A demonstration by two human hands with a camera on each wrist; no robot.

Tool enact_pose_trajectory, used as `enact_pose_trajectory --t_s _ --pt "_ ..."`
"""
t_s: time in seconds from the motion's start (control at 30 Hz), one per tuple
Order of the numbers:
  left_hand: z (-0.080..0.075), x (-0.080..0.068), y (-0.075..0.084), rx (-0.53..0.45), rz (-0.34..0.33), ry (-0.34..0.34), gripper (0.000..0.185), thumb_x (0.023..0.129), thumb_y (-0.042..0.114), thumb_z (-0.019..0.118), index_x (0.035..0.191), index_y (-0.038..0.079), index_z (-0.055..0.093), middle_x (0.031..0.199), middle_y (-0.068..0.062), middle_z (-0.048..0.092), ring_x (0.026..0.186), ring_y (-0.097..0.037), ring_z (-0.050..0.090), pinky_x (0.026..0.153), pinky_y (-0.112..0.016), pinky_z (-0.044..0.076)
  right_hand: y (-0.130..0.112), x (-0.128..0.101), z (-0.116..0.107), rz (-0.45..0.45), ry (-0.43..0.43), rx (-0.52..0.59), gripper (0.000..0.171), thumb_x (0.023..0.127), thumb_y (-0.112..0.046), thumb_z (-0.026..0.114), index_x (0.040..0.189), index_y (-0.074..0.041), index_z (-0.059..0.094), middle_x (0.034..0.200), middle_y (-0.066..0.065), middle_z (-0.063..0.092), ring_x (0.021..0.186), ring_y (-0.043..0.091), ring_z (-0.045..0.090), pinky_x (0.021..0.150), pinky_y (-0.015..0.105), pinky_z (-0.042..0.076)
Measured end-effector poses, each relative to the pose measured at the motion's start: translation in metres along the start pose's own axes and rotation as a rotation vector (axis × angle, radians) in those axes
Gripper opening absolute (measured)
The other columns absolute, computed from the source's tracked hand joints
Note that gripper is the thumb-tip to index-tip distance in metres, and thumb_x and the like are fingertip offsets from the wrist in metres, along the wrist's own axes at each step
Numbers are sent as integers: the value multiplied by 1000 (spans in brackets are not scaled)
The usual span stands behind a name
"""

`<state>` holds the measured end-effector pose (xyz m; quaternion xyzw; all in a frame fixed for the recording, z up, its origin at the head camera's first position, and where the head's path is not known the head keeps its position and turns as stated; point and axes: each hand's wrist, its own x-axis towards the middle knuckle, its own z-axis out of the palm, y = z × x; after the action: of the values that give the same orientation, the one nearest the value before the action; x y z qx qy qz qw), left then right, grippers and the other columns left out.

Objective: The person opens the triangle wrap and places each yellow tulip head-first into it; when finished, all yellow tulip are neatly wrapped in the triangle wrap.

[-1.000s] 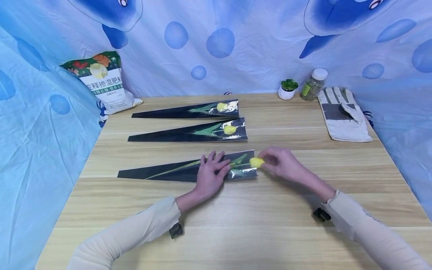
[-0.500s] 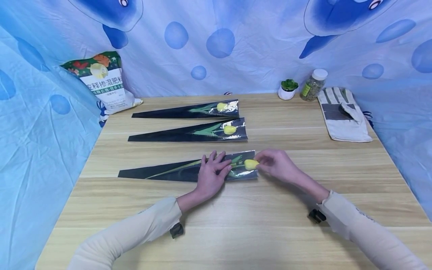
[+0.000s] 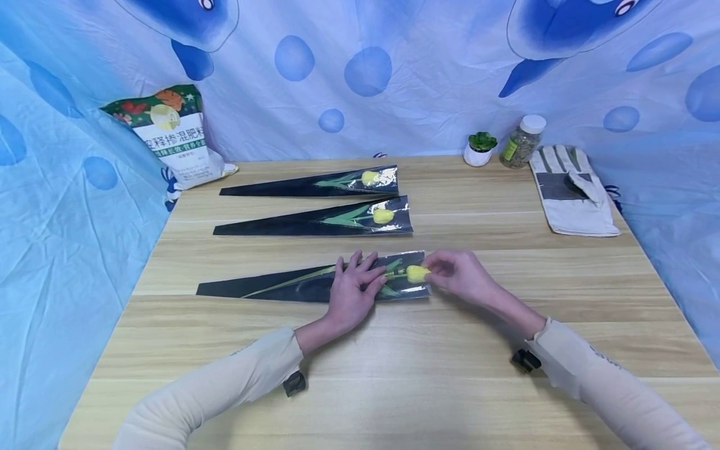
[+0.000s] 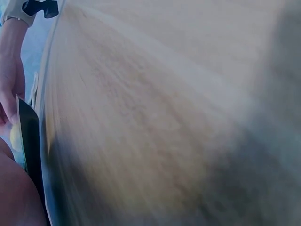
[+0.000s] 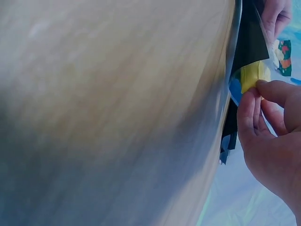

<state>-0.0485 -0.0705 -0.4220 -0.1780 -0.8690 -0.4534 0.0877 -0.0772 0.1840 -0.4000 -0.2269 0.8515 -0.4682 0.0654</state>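
A yellow tulip lies with its green stem and leaves in a tapered flower sleeve, black with a clear front. Its bloom is at the sleeve's wide right end. My right hand pinches the bloom between thumb and fingers, and the right wrist view shows the same hold on the yellow bloom. Across the sleeve rests my left hand, fingers spread, pressing it to the table; thumb and forefinger lie close to the stem. In the left wrist view most of this hand is out of sight.
Behind lie two sleeved yellow tulips in matching sleeves. A fertilizer bag stands back left. Back right are a small potted plant, a white-lidded jar and work gloves on the wooden table.
My right hand has moved slightly left with the tulip, so the bloom sits further inside the sleeve's wide end. My left hand has stayed almost still.
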Motion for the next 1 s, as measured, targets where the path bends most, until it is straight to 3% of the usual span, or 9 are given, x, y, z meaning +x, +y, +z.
enact_pose_trajectory --t_s 0.33,0.6,0.73,0.87,1.0 --pt "-2 3 3 6 32 20 22 89 10 75 110 3 76 133 -19 60 135 -48 41 115 -64 9 2 -3 -3 37 47 -2 24 80 8 77 102 0 73 87 4 71 77 18 65 70 27 57" --pt "2 4 5 10 21 9 23 89 10 75 111 2 75 134 -18 59 136 -46 40 116 -63 8 -3 -3 3 26 46 39 21 81 3 79 100 -3 73 86 4 72 74 18 67 66 28 58" --pt "4 4 5 5 23 18 24 88 9 76 111 1 75 134 -18 59 136 -47 40 115 -64 8 -3 -2 5 80 16 103 18 84 -1 78 101 -5 74 86 4 72 69 21 67 60 31 57" --pt "5 5 5 2 28 24 24 87 9 76 110 1 75 133 -19 59 136 -47 41 115 -65 8 -2 -1 4 133 -61 186 19 92 -1 69 110 -2 72 94 9 73 77 24 69 60 30 56" --pt "7 6 5 10 35 25 23 88 10 76 110 2 75 133 -18 60 135 -47 42 115 -65 9 -2 1 3 176 -140 295 24 100 2 52 121 4 65 106 15 72 91 28 71 78 32 58"
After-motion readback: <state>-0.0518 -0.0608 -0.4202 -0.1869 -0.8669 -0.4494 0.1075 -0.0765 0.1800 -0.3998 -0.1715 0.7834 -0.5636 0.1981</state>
